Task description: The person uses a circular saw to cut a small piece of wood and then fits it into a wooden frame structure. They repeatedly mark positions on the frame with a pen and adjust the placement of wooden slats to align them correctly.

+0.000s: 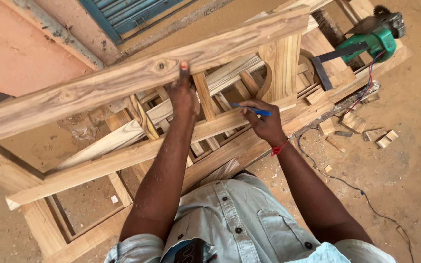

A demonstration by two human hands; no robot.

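The left hand (183, 95) reaches up to a long wooden plank (137, 73) that lies slantwise atop a wooden frame (123, 156), its fingers pressed together against the plank's near edge beside a dark knot. The right hand (265, 122) pinches a blue pen (252, 110) just below the plank, the tip over a frame rail. A green power tool (378, 36) and steel square (334, 61) lie beyond the frame's far end

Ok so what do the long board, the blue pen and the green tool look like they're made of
Long board under the left hand: bare, unfinished wood, pale with brown grain streaks and a knot. Blue pen in the right hand: probably plastic, smooth and evenly coloured. Green tool: likely a moulded plastic casing with black parts; too far away to be sure.
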